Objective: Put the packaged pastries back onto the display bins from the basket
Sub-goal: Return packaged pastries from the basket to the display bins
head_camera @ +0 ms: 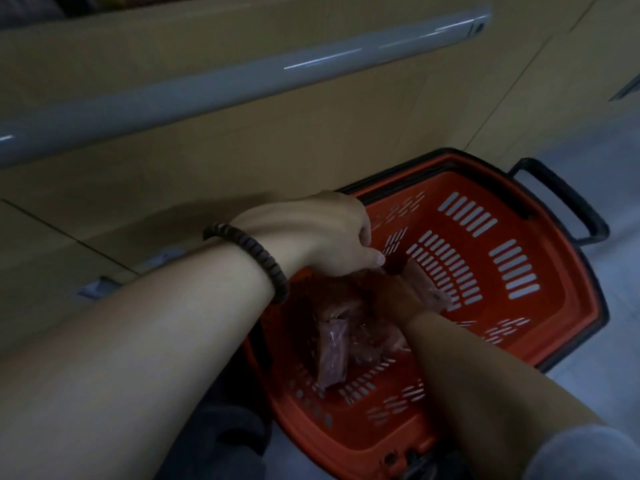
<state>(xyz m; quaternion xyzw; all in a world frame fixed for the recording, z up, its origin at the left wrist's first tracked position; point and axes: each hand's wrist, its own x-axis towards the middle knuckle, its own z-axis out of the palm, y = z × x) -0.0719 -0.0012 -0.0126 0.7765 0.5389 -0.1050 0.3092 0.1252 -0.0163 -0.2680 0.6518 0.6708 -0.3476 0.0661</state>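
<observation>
A red slotted shopping basket (512, 306) stands on the floor below me. Several clear-wrapped pastry packs (334, 355) lie heaped at its left side. My left hand (329, 233), with a dark bead bracelet on the wrist, is over the heap with its fingers curled down onto the wrapping. My right hand (398, 296) is down inside the basket among the packs, its fingers hidden in the plastic. Both hands seem closed on packaging, though the dim light blurs the grip.
A beige cabinet front (242, 140) with a grey rail (207, 81) rises just behind the basket. The basket's black handle (568, 202) sticks out at the far right. Pale floor (606, 140) lies to the right.
</observation>
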